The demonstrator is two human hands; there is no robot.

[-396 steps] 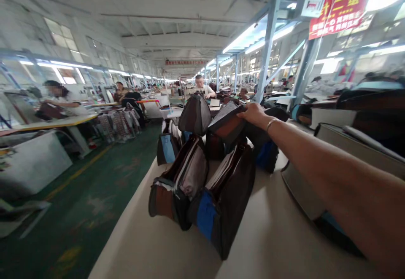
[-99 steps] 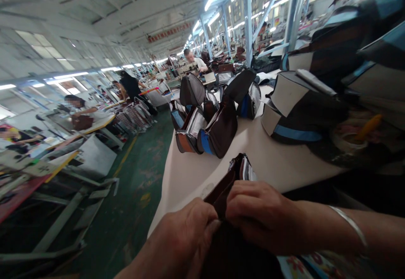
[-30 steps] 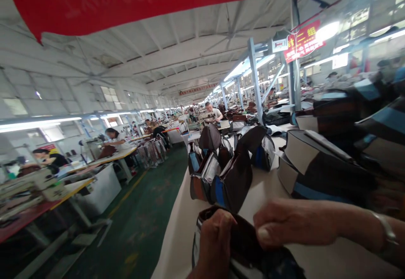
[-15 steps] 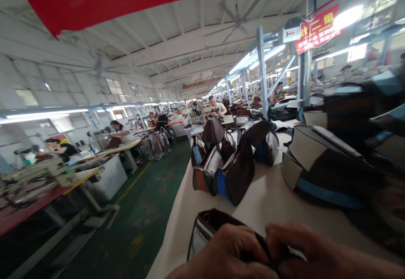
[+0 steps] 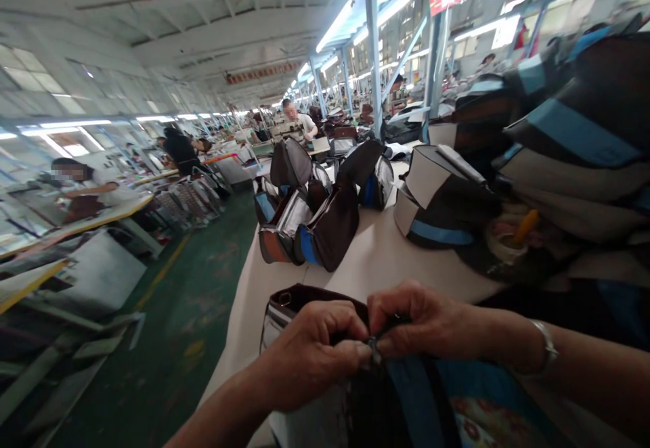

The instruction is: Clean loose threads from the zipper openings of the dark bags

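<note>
Two hands, left hand (image 5: 315, 353) and right hand (image 5: 421, 319), pinched fingertip to fingertip on one small fitting, apparently a zipper pull, atop the brown-and-blue bag (image 5: 365, 394) braced beneath them for steadiness; similar bags (image 5: 309, 218) stand well beyond on the table (image 5: 376, 258).

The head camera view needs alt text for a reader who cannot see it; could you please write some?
Two bare hands, the left hand and right hand, pinch a small zipper pull on a dark brown bag at the edge of a long white table. More bags stand farther along it.
</note>
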